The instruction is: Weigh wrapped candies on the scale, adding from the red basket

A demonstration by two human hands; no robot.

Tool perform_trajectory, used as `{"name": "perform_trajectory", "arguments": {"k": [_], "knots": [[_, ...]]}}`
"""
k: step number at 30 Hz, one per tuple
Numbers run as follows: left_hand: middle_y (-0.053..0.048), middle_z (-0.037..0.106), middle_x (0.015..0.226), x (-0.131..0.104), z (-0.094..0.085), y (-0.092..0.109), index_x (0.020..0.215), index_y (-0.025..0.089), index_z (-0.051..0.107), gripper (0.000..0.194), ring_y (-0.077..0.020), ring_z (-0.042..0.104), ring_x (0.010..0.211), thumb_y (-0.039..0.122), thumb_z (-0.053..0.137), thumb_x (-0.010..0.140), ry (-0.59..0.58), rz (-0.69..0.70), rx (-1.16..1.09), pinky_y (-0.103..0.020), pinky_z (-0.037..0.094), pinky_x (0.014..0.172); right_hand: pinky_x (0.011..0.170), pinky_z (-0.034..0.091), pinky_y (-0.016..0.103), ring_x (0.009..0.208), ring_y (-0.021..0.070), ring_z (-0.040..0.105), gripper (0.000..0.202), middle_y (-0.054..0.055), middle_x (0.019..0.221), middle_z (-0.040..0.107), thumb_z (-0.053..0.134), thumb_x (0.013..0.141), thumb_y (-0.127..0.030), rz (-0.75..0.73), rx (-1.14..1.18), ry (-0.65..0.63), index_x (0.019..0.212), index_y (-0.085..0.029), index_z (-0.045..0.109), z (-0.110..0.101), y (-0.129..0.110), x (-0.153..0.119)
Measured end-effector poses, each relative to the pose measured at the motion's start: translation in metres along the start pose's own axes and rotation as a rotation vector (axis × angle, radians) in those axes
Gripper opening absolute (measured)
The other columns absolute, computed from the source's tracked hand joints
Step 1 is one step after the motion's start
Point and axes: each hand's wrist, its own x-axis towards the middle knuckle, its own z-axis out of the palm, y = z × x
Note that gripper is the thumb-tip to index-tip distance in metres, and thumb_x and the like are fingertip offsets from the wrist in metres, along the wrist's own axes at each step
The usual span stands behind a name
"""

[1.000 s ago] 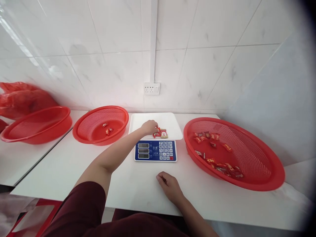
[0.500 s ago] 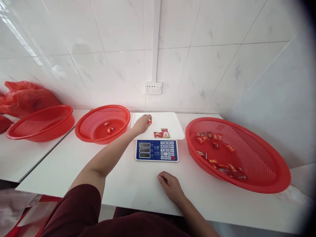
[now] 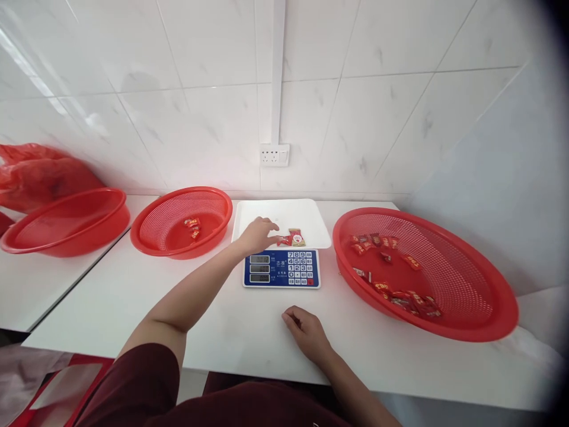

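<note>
Over tray [image 3: 306, 213], L hand [image 3: 259, 235] open; back nr red pkts [image 3: 297, 237].

head-worn view, looking forward and down, whole tabletop and wall behind in frame

Workroom, tiled wall [image 3: 213, 130], digital scale [image 3: 281, 270], red baskets [image 3: 466, 296]

Red baskets [image 3: 427, 267], white desk [image 3: 249, 332].
Scale panel [image 3: 281, 268] blue; sleeve [image 3: 133, 379] maroon; wall tiles [image 3: 213, 130] white, grey-veined.
</note>
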Motion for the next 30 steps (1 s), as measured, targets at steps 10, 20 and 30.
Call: {"name": "perform_trajectory", "arguments": {"k": [10,20,30], "knots": [[-0.009,0.066,0.099,-0.002,-0.011,-0.011,0.085,0.018,0.069,0.021,-0.0256,0.056,0.099,0.031,0.053,0.081,0.031,-0.095,0.132,-0.034,0.047,0.084,0.062,0.045,0.035,0.065,0.0218,0.058,0.025,0.0,0.068,0.062,0.045,0.084,-0.04,-0.028,0.004,0.027,0.069,-0.025,0.058,0.0,0.004,0.001],[-0.008,0.061,0.115,-0.032,-0.046,-0.047,0.111,0.02,0.061,0.028,-0.0262,0.049,0.112,0.026,0.048,0.087,0.18,-0.252,0.302,-0.039,0.043,0.094,0.061,0.046,0.039,0.064,0.025,0.059,0.023,0.001,0.067,0.063,0.047,0.084,-0.039,-0.05,0.051,0.022,0.068,-0.031,0.062,-0.004,-0.002,0.001],[-0.009,0.053,0.124,0.038,0.018,0.037,0.113,0.026,0.063,0.043,-0.0263,0.046,0.114,0.006,0.048,0.078,-0.173,0.333,0.23,-0.041,0.041,0.095,0.059,0.045,0.034,0.061,0.0207,0.057,0.024,-0.001,0.064,0.063,0.049,0.082,-0.038,-0.032,0.031,0.077,0.066,-0.026,0.061,0.0,0.002,0.0]]}}
